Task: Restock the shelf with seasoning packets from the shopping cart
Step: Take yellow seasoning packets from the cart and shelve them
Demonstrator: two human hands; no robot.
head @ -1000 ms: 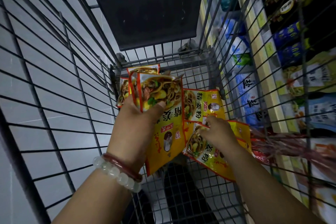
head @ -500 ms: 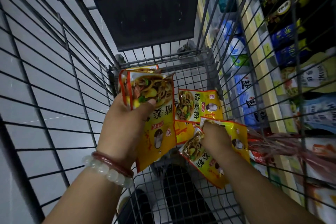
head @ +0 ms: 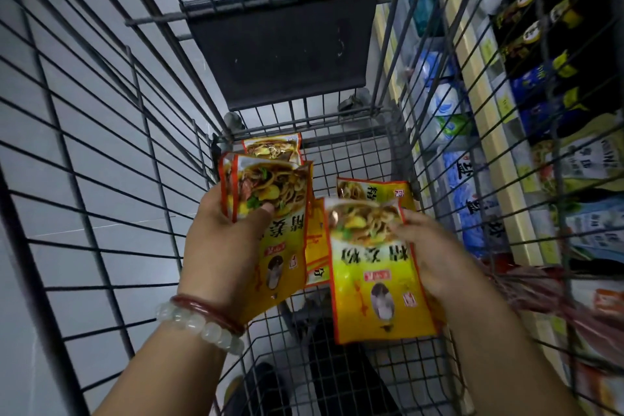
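Left hand (head: 223, 246) gripping a fanned stack of yellow seasoning packets (head: 273, 213) inside the wire shopping cart (head: 101, 145), right hand (head: 435, 257) holding a single packet (head: 374, 273) (thumb on its edge), more packets (head: 374, 189) on the cart floor, stocked shelf (head: 499, 132) at right

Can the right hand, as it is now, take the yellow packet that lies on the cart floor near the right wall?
Probably not yet. The right hand already holds a packet, which hangs over the lying packet. It would first need to pass it to the left hand.
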